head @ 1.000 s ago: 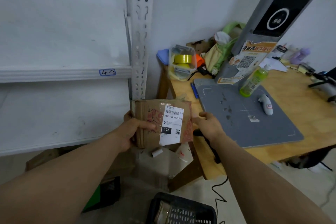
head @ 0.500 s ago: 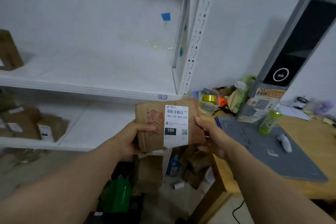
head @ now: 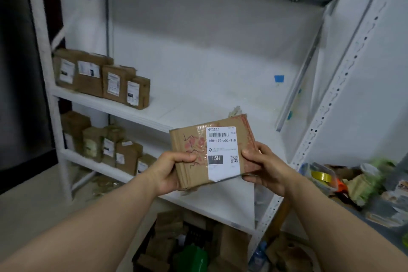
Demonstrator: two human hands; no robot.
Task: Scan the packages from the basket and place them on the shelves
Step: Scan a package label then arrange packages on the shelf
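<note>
The view has swung left onto the white metal shelves [head: 167, 117]. The flat brown cardboard package [head: 194, 172], white label up, is now raised before them, left hand [head: 170, 170] and right hand [head: 267, 168] gripping its side edges. Shelving probably comes next.

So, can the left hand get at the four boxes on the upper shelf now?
Likely not yet: the left hand grips the package with the right hand, though nothing blocks the way to the boxes.
</note>
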